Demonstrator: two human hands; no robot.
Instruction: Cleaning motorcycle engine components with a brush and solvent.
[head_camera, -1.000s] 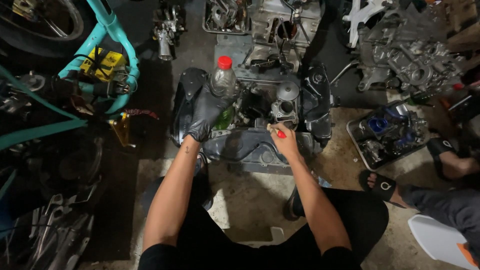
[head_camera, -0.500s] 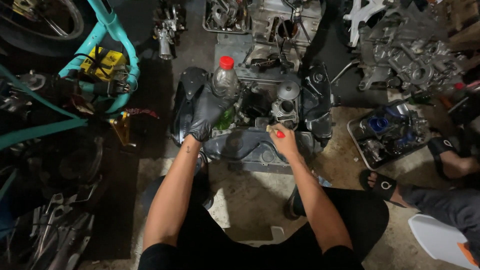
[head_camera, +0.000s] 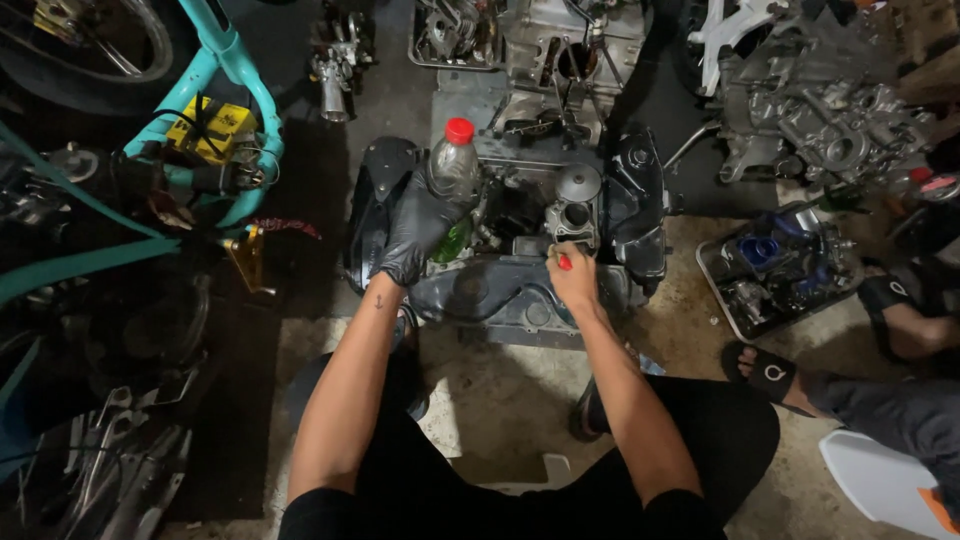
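While the left hand (head_camera: 415, 232), in a black glove, is wrapped around the lower body of a clear plastic bottle (head_camera: 452, 170) with a red cap, the bottle stands nearly upright over the left part of the engine (head_camera: 520, 270). The gloved fingers are closed firmly on the bottle. The right hand (head_camera: 572, 283), bare, is closed around a small tool with a red handle (head_camera: 564, 262); only the red end shows, and the tool tip is hidden against the engine top, just below an open round cylinder bore (head_camera: 577, 215).

The engine is dark, lies on the concrete floor (head_camera: 500, 400) between the person's knees, and has black covers on both sides. To the left stands a turquoise frame (head_camera: 215, 70) carrying a yellow box (head_camera: 205, 128). To the right, a metal tray (head_camera: 775, 270) holds small parts, some blue. Beyond it, another person's sandalled feet (head_camera: 765, 372) rest on the floor. A second bare engine block (head_camera: 820, 100) sits at upper right.
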